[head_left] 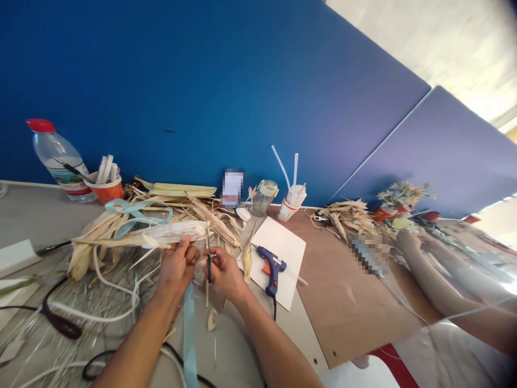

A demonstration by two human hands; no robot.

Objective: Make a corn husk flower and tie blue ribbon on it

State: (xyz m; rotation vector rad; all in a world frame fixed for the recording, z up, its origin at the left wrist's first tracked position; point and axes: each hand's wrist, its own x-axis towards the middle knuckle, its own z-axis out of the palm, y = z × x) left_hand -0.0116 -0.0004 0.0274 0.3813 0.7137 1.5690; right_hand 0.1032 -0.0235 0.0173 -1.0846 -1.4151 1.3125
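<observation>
Scissors (209, 264) held in the curled right hand (226, 276), lower middle of the frame, could nick the left hand (177, 264), closed on the husk (172, 233), if that slips.

Free room over brown tabletop (339, 302), glue gun (272, 268) and white cable (105, 320) obstacles leftward.

Pixelation swallows the phone-like slab (233, 188) at the back — unreadable! The right hand (224, 270) masks part of the scissors' handles (209, 265), the left hand (180, 262) covers some corn husk (172, 233) — and the co-worker's arms (428, 277) run off the right edge.
</observation>
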